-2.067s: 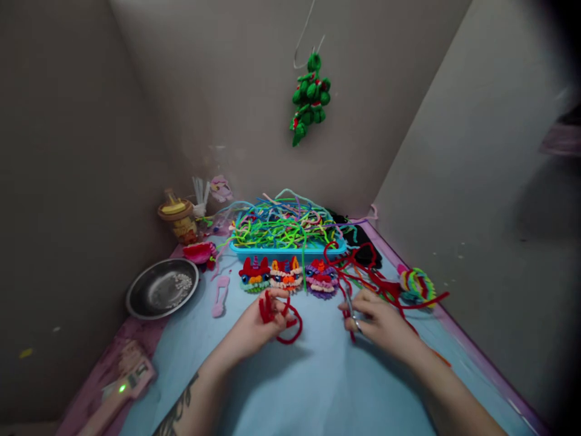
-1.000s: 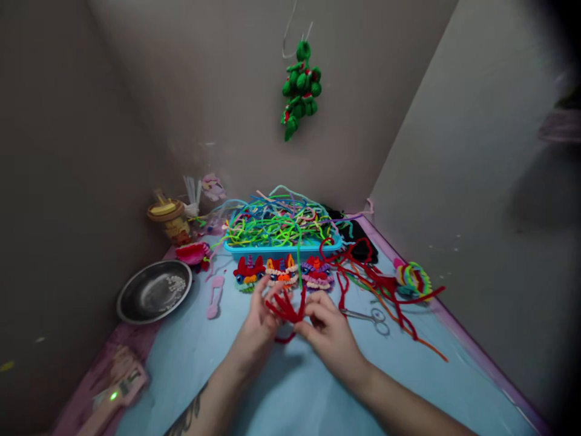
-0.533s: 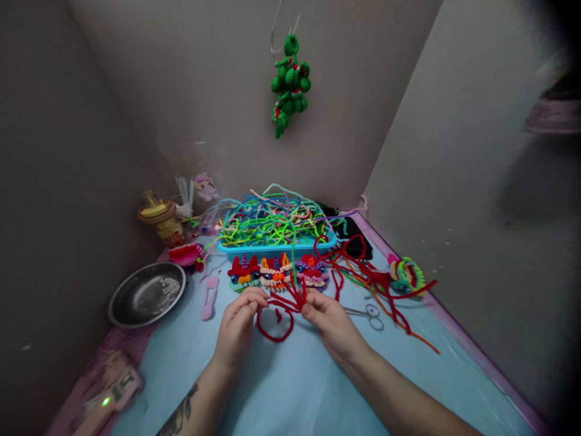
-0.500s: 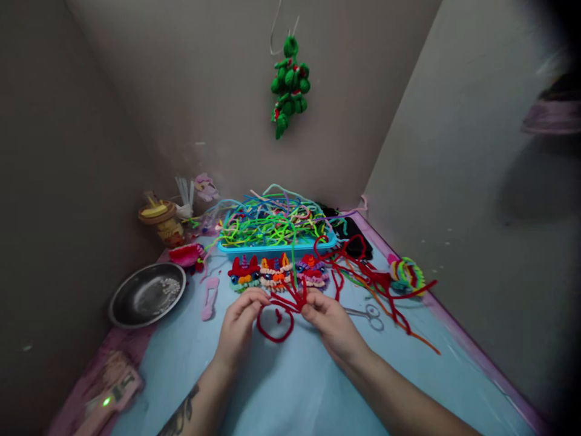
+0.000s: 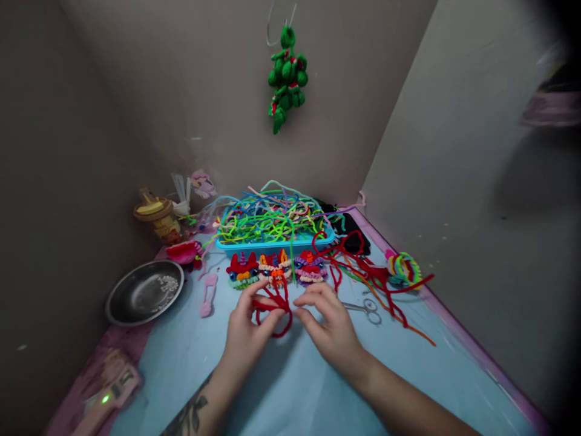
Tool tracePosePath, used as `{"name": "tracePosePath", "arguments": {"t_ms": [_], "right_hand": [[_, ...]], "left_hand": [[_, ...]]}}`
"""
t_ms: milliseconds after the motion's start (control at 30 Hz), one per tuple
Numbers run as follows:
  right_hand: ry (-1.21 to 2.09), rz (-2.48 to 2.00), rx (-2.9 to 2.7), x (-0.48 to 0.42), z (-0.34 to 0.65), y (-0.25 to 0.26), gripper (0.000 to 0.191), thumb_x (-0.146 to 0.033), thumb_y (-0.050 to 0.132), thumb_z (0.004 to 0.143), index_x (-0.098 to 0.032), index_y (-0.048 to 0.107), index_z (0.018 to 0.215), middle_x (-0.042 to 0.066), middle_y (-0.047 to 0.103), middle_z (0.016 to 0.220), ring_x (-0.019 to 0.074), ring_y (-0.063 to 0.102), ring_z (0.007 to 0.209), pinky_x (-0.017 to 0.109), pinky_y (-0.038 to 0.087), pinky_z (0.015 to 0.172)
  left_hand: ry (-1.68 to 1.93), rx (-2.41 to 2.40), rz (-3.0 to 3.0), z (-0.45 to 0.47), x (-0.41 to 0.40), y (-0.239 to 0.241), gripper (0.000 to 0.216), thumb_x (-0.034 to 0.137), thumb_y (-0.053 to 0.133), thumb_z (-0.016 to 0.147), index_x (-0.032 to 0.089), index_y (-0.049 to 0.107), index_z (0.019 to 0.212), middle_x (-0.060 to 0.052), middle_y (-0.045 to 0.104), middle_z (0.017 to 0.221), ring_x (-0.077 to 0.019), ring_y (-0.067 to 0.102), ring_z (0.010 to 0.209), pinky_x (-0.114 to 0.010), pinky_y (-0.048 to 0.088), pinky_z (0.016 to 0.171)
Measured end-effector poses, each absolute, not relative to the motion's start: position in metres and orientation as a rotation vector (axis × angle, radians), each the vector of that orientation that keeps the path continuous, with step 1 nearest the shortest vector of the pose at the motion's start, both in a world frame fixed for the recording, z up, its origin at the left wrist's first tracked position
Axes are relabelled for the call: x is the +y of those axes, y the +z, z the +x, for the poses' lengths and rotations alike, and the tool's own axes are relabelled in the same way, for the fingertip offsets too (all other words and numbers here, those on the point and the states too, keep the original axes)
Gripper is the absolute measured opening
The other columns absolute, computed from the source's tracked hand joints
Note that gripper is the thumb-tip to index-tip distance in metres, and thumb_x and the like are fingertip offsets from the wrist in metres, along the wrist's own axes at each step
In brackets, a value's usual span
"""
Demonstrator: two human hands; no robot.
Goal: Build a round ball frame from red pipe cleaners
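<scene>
Wire [image 5: 273, 307]: red, part-looped, ends loose.
Left hand [image 5: 245, 332]: fingers pinched on wire.
Right hand [image 5: 333, 326]: fingers spread, beside wire, empty.

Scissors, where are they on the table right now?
In the head view the scissors lie flat on the blue table, just right of the right hand and beside the loose red pipe cleaners.
</scene>
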State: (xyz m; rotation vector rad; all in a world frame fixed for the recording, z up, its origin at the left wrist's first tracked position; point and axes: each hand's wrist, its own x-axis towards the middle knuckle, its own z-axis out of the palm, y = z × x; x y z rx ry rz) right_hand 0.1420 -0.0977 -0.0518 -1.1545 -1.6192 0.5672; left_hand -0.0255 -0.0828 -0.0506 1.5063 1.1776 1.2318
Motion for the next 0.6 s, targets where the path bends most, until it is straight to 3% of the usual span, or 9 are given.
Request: {"name": "tracePosePath", "arguments": {"t_ms": [133,333,600], "right_hand": [[0.562,-1.075,-1.806,-0.102,0.139,-0.049,0.013,-0.015,0.057,0.084,-0.021,0.065,0.091,0.004,0.058,0.084,0.0168,0.055,0.083,0.028,0.046,0.073],[0.469,-1.070,-1.970,-0.100,0.143,-0.047,0.012,-0.013,0.054,0.085,-0.019,0.065,0.084,0.004,0.059,0.078,0.0173,0.054,0.079,0.029,0.044,0.070],[0.547,-1.070,-2.090,-0.100,0.146,-0.047,0.016,-0.005,0.054,0.077,-0.018,0.062,0.074,0.003,0.059,0.074,0.0167,0.052,0.076,0.027,0.042,0.068]], "left_hand": [[1.252,1.229,1.842,-0.031,-0.085,-0.062,0.045,0.019,0.064,0.077,0.024,0.050,0.119,-0.001,0.069,0.086,-0.0176,0.066,0.079,-0.030,0.049,0.077],[1.150,1.210,2.255,-0.035,-0.082,-0.068,0.046,0.012,0.060,0.079,0.026,0.047,0.121,-0.001,0.070,0.084,-0.0189,0.064,0.076,-0.033,0.048,0.074],[1.031,1.144,2.332,-0.036,-0.081,-0.070,0.046,0.008,0.064,0.075,0.024,0.049,0.116,-0.002,0.071,0.082,-0.0199,0.065,0.076,-0.035,0.046,0.075]]}}
